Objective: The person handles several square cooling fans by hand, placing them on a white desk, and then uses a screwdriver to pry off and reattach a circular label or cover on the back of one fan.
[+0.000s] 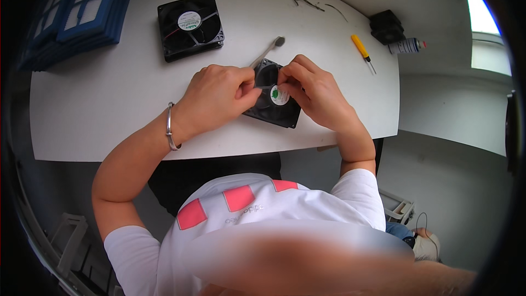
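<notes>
- A square black plastic fan with a white label (278, 111) is lying on the white table (109, 118) between both hands.
- The left hand (222, 93) is curling narrow and the right hand (316, 89) is bending its fingertips onto the fan; I cannot tell whether either is gripping anything.
- The step seems to be fine fingertip work; the next move is probably calling for a steadied frame.
- One grey-headed brush (268, 51) is lying just beyond the left hand; one yellow-handled screwdriver (360, 47) and one white spray can (405, 46) are resting rightward of the right hand.
- Beyond the left hand, a black fan stack (190, 21) is sitting, apparently two.
</notes>
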The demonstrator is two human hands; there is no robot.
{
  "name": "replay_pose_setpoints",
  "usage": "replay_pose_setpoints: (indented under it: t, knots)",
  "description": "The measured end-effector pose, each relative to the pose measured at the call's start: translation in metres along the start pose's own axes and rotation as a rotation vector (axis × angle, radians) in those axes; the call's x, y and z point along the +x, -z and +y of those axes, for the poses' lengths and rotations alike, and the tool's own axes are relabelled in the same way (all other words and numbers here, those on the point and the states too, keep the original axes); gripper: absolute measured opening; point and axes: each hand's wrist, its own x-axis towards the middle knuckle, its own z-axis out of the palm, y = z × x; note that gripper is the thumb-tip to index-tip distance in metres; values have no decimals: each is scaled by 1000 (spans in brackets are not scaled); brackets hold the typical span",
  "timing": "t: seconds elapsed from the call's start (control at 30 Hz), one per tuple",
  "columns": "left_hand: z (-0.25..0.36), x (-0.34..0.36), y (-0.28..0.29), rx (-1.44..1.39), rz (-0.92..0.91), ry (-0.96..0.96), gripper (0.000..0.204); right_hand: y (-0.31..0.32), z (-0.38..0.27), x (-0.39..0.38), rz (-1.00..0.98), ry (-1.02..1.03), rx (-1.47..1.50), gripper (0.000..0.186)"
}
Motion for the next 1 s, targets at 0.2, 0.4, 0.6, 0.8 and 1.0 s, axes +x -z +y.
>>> replay_pose_setpoints:
  t: [0.2, 0.4, 0.6, 0.8, 1.0]
  knots:
    - [2, 0, 0, 4, -15, 12, 24, -6, 3, -2, 53, 81, -120, 15]
    - [1, 1, 0, 16, -30, 16, 24, -9, 6, -3, 66, 175, -219, 17]
    - [3, 0, 0, 45, -53, 17, 24, -5, 8, -3, 8, 194, -212, 17]
    - [5, -1, 2, 48, -62, 25, 25, 3, 8, -3, -40, 233, -173, 16]
    - [4, 1, 2, 33, -72, 32, 27, 9, 11, -5, -54, 125, 108, 19]
